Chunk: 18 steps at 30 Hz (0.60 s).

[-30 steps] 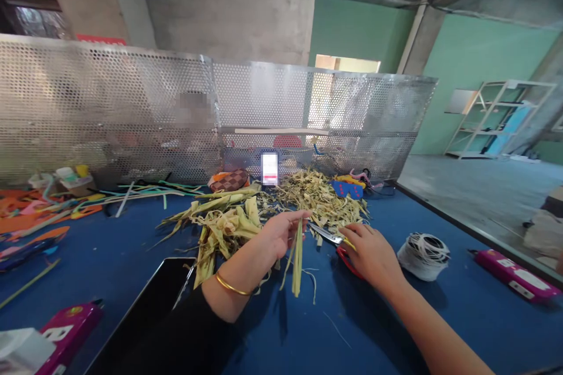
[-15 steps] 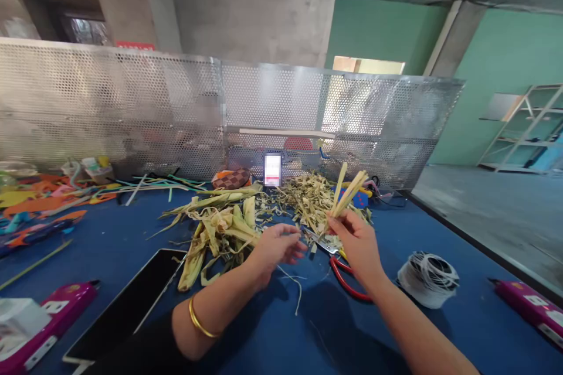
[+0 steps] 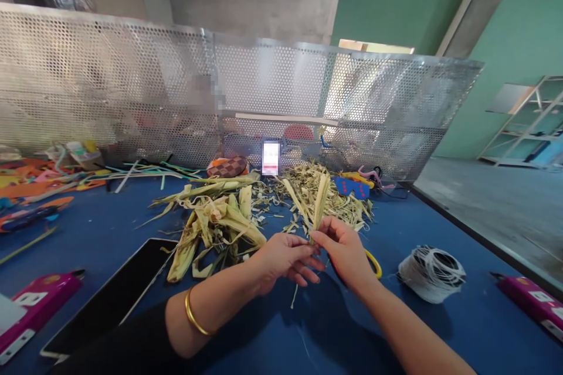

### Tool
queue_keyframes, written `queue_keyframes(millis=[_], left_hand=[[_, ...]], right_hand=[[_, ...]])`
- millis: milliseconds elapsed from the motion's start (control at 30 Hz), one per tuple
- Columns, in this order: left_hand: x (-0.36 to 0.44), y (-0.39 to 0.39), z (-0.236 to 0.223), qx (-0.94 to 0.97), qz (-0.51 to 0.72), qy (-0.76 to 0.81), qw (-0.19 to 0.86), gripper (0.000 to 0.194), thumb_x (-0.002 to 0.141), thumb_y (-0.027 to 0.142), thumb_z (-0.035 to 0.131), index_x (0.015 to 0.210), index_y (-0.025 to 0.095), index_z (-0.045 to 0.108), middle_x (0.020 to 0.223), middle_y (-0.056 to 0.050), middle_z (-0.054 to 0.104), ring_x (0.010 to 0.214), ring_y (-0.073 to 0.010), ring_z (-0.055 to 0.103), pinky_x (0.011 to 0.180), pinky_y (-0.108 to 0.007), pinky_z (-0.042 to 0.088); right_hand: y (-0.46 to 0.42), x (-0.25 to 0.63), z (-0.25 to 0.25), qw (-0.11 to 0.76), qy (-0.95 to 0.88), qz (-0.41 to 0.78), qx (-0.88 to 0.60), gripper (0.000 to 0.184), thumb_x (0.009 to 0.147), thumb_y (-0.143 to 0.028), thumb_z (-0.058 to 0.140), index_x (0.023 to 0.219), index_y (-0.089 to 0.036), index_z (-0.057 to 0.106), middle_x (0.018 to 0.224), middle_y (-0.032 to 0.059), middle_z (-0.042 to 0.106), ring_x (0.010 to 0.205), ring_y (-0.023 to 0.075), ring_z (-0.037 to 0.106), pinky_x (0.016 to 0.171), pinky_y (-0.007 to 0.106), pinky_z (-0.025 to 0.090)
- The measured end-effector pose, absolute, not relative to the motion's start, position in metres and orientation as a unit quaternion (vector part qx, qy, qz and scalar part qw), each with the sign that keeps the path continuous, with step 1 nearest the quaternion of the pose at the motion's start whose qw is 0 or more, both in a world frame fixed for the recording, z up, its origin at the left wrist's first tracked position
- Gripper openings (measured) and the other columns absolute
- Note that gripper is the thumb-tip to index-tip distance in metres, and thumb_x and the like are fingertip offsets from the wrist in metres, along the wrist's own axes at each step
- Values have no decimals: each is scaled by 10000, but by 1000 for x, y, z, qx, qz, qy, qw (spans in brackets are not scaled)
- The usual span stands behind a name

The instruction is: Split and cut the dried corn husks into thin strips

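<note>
My right hand (image 3: 345, 246) pinches a small bundle of pale dried corn husk strips (image 3: 322, 202), which stands upright and fans out at the top. At its lower end my left hand (image 3: 290, 261) meets it, thumb and forefinger closed at the base, the other fingers spread below. A thin pale string (image 3: 294, 297) shows beneath the left hand. Behind my right hand lie scissors, mostly hidden, with a yellow handle loop (image 3: 375, 263) showing. Whole dried corn husks (image 3: 220, 220) lie left of the hands, and a heap of shredded husk (image 3: 303, 181) lies behind the bundle.
A spool of white string (image 3: 431, 275) stands right, near a magenta power strip (image 3: 532, 302). At left lie a black tablet (image 3: 114, 293) and another power strip (image 3: 48, 304). A lit phone (image 3: 271, 158) stands before the perforated metal screen (image 3: 281, 82). A checkered pouch (image 3: 227, 167) sits beside it.
My right hand has moved left and down with the husk bundle, now more upright. My left hand has shifted right to its base. The scissors are now mostly covered.
</note>
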<state>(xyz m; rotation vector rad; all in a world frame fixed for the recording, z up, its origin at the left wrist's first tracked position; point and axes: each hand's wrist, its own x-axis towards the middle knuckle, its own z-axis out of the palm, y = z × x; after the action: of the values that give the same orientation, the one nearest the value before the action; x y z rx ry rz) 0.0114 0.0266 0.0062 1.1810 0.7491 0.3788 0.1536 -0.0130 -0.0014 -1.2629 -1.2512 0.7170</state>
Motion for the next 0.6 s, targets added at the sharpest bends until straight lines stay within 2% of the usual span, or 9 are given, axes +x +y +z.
queue_keyframes(millis=[133,333,467,600], left_hand=[[11,26,5,543,168,342,748,447,618,521,720,819,141,598,719,-56,702,535,-128,636,477,-206,419],[9,29,3,532,190,341,751,462,555,499,772,794,147,594,718,-42,705,593,-138,656,509,-207,438],[9,29,4,515,198,328,767,452,534,480,797,770,137,619,727,-46,708,621,-132,657,562,-213,464],[10,29,8,503,199,317,779,503,578,570,736,777,116,652,735,-77,713,625,-143,659,580,-224,472]], right_hand=[[-14,154,-2,587,-526,310,-531,233,691,-366,663,610,-195,526,545,-46,497,531,117,464,536,250,379],[-17,154,1,619,-471,370,-508,303,683,-454,683,611,-189,556,544,-27,549,559,125,494,581,256,399],[-14,156,-2,630,-424,413,-502,313,645,-454,717,600,-182,570,540,-25,550,555,123,501,582,258,404],[-9,160,-10,626,-377,475,-491,299,602,-412,752,585,-172,573,541,-25,558,516,107,498,539,244,388]])
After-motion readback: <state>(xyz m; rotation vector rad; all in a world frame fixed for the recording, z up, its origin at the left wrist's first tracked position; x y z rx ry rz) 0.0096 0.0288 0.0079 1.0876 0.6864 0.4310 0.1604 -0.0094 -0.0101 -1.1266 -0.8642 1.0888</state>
